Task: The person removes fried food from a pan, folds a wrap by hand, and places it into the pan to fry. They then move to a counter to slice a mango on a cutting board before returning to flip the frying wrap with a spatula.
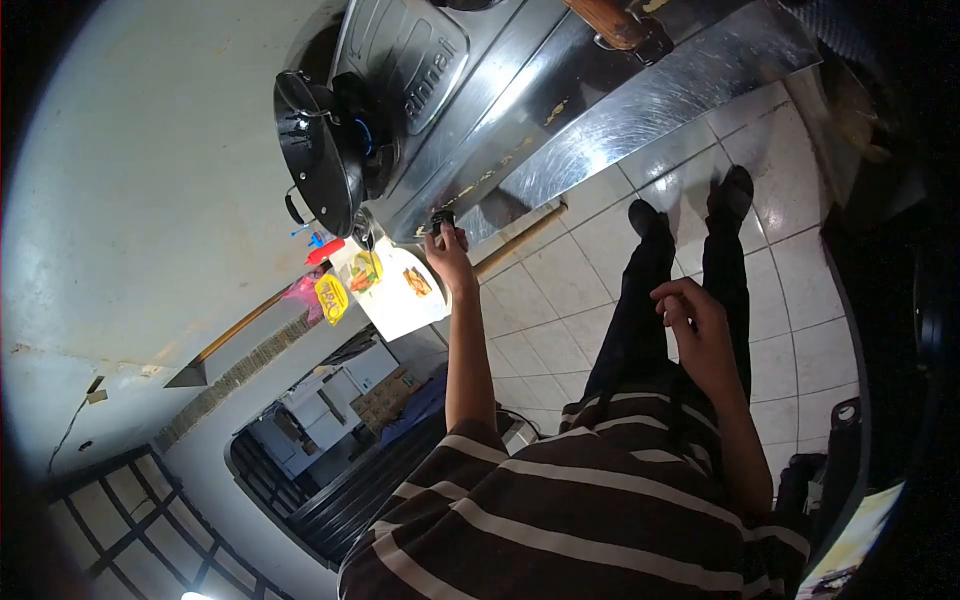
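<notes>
Dark knob [442, 217] at the stove's front edge is partly covered by the fingertips of the left hand [450, 258], so its full shape and any markings cannot be read. That hand is closed around it, thumb and fingers pinching, with the forearm stretched away from the body and the wrist nearly straight. The right hand [700, 335] is released and holds nothing; it hangs in front of the thighs, elbow bent, fingers loosely curled and apart from everything nearby.

The stove [420, 70], marked "Rinnai", is cut off by the top of the view. One black pan [320, 160] sits over a burner; its base hides much of the one blue flame [366, 136] in sight, and what it contains is hard to make out. Two loop handles show on the pan. One wooden handle [605, 22] is cut off at the top, above the scratched steel bench [640, 115].

Beyond the left hand are one red bottle [325, 252], one pink bag [303, 289] and a white surface [395, 300] with two food pictures, its small print unreadable. One wooden pole [520, 240] runs near the left forearm, over the tiled floor [560, 285]. Two dark shoes [648, 217] show; the room's edges fade into black.
</notes>
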Demonstrator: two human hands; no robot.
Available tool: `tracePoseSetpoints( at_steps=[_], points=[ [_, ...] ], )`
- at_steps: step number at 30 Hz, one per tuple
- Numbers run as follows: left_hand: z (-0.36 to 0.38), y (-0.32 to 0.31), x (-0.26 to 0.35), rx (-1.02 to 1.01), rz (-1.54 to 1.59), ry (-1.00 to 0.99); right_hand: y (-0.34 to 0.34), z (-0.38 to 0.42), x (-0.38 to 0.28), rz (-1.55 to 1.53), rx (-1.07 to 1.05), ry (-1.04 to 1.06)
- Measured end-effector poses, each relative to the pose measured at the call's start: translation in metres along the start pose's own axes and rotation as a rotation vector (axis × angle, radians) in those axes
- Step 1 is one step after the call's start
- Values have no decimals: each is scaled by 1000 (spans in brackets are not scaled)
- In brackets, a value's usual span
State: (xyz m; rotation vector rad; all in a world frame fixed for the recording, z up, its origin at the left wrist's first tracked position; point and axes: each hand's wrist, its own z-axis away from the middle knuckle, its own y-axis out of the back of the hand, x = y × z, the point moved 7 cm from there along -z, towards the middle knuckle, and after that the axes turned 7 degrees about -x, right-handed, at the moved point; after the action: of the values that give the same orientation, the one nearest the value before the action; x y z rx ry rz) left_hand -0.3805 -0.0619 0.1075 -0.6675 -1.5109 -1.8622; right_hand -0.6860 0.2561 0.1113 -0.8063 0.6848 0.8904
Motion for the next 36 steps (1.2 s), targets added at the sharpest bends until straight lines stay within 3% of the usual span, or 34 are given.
tracePoseSetpoints(
  at_steps=[17,26,28,31,33,34,36],
  points=[
    [-4,12,-1,72,8,-35,10,6,7,-15,-2,-16],
    [-7,12,-4,70,37,11,7,4,6,-15,14,-27],
    [-4,12,-9,40,112,109,6,2,4,-7,11,-37],
    [14,17,-18,83,52,267,1,3,0,2,-3,-40],
    [38,14,-28,54,134,269,-3,3,-11,30,-12,-5],
    [51,13,-29,30,30,189,-7,4,-14,24,-35,-14],
    [97,-1,-5,-70,146,241,-22,3,-27,83,-49,37]
  ],
)
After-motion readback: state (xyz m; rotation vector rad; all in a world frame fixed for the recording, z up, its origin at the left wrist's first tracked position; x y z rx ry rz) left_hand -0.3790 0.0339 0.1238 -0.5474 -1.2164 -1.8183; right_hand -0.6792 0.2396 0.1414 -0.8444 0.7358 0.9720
